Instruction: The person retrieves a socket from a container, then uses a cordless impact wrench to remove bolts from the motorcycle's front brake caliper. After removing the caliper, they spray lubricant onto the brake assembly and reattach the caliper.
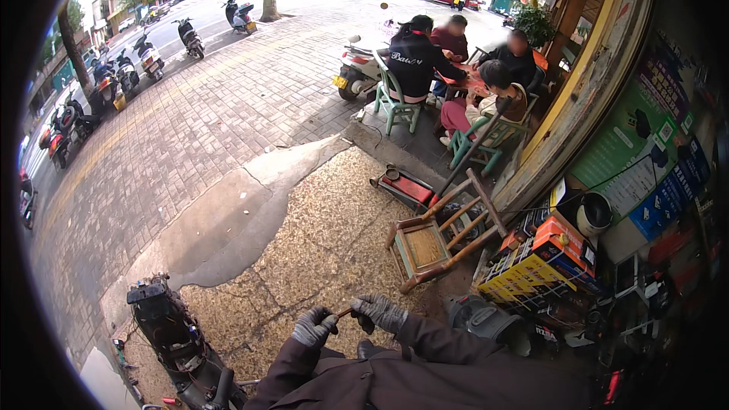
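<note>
Both my hands wear grey knitted gloves and meet in front of my dark jacket. A short, thin brown stick-like piece (345,312) spans the small gap between them; its exact kind is too small to make out. My left hand (314,327) pinches one end of it between thumb and fingers. At the other end, my right hand (380,313) has its fingers closed, with dark patches on the glove's fingertips. To the left of my hands stands a partly stripped black scooter (171,326) with exposed wires.
A wooden chair (425,247) lies tipped ahead on the right, beside a red floor jack (410,188). Stacked battery boxes (531,269) and a dark bucket (486,319) stand at the right. Farther off, several people sit round a small table (463,83). Parked scooters (148,57) line the street.
</note>
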`<state>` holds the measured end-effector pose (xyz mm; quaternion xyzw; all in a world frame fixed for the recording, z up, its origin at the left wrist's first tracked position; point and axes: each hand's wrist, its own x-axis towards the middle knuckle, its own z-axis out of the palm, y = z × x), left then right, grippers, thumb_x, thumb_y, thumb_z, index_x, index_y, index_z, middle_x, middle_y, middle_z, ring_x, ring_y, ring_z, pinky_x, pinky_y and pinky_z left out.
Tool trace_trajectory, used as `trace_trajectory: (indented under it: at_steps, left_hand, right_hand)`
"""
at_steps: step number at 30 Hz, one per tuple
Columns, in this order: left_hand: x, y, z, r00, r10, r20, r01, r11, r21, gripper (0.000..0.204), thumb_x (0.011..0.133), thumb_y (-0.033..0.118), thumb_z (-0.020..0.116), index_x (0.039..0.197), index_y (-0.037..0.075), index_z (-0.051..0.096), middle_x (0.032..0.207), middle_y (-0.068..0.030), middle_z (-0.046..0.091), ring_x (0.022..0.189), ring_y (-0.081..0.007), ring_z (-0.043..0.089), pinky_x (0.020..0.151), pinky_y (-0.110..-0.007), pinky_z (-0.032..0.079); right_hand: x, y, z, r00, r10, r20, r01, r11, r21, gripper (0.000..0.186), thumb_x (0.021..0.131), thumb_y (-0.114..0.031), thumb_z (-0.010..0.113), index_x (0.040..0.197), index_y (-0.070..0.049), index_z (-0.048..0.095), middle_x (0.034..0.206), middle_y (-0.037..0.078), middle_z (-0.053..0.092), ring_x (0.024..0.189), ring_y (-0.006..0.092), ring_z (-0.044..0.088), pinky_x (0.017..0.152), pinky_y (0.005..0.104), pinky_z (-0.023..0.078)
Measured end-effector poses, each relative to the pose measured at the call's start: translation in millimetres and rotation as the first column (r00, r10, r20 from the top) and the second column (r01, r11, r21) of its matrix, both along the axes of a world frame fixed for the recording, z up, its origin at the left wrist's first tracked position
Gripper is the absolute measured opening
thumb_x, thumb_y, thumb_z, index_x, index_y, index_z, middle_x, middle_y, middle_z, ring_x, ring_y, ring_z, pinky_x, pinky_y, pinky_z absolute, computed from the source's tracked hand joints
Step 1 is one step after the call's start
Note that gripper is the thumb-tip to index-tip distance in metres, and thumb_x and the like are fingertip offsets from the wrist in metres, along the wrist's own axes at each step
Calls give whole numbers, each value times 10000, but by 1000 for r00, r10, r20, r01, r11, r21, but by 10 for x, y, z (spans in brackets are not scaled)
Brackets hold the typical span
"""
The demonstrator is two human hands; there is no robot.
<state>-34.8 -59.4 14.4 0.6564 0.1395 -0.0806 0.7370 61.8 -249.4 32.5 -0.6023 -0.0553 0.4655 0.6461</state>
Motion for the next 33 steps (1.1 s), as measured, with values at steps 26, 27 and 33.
trace_trajectory:
  at_steps: [26, 27, 33]
  left_hand:
    - [3811, 4855, -601, 903, 422, 81, -426, 903, 47, 154, 855, 137, 607, 817, -10, 578, 650, -76, 595, 507, -139, 568, 487, -269, 467]
    - [3827, 5136, -731, 825, 565, 21, -565, 825, -5, 172, 857, 166, 610, 824, 0, 578, 638, -76, 591, 484, -146, 560, 456, -275, 462]
    - [3135, 6646, -1028, 372, 917, -140, -920, 345, -188, 234, 877, 285, 625, 938, 65, 571, 615, -109, 598, 321, -187, 451, 270, -313, 363]
  right_hand:
    - [4545, 5219, -494, 963, 269, -29, -270, 959, -87, 456, 911, -469, 531, 705, -64, 560, 453, 50, 468, 349, 149, 458, 333, 300, 363]
    - [4740, 5537, -493, 947, 321, -12, -321, 945, -55, 450, 911, -466, 532, 711, -63, 557, 462, 50, 471, 350, 151, 459, 334, 302, 369]
    - [5312, 7659, -131, 800, 598, 42, -597, 802, -33, 410, 911, -432, 536, 745, -57, 545, 522, 49, 486, 385, 156, 474, 367, 303, 417]
